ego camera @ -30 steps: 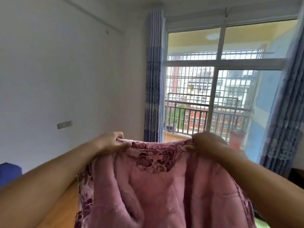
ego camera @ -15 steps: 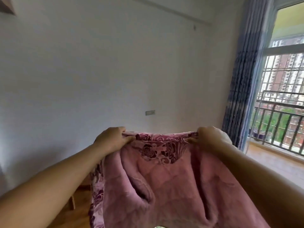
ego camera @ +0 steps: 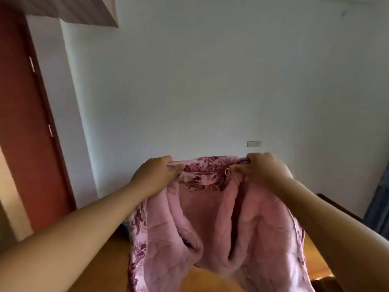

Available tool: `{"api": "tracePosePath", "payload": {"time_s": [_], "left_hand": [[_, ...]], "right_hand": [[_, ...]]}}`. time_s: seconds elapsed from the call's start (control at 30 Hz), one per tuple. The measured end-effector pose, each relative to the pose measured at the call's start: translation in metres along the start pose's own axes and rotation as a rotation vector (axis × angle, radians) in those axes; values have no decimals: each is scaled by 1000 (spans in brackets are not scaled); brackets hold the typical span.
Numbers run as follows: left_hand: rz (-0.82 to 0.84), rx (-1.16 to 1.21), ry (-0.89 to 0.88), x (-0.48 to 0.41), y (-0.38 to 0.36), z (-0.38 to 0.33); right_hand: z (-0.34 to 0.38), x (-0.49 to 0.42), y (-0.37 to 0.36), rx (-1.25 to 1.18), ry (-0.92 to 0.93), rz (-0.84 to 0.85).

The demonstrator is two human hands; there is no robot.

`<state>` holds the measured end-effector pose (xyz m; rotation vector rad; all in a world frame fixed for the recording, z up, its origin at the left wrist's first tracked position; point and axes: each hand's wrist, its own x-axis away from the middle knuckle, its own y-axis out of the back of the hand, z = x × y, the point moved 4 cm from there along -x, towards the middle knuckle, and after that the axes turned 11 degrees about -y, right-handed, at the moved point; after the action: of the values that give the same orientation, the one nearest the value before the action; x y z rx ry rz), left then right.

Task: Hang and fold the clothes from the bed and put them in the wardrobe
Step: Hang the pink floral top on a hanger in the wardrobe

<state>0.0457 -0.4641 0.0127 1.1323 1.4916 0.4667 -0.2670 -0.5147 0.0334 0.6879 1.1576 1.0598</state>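
A pink fleece jacket (ego camera: 210, 224) with a dark rose pattern on its outside hangs in the air in front of me, its lining and collar loop facing me. My left hand (ego camera: 155, 175) grips the left shoulder at the collar. My right hand (ego camera: 263, 171) grips the right shoulder. Both armholes show as dark slits below the collar. The jacket's lower hem runs out of the bottom of the frame. Neither the bed nor the wardrobe is visible.
A dark red door (ego camera: 27, 131) stands at the left. A plain white wall (ego camera: 210, 81) with a socket plate (ego camera: 254, 143) is straight ahead. Wooden floor (ego camera: 315, 260) lies below. A blue curtain edge (ego camera: 379, 207) shows at far right.
My view has swung left, from the balcony window to the white wall and the red door. Both hands keep the same grip on the jacket's shoulders.
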Motion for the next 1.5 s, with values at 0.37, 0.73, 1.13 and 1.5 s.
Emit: {"api": "tracePosePath", "payload": {"time_s": [0.37,0.73,1.13,1.5], "left_hand": [[-60,-72,298,82,44,88],[-135,-254,539,200,144,106],[-149,-553,778,314,231,40],[-244,-717,1040,410,342,-17]], "right_hand": [[176,-8,-81,-132,437,310],[343,51,-92,-186,954,596],[404,167,-57,-304,1328,795],[478,271,5,-533,1540,656]]}}
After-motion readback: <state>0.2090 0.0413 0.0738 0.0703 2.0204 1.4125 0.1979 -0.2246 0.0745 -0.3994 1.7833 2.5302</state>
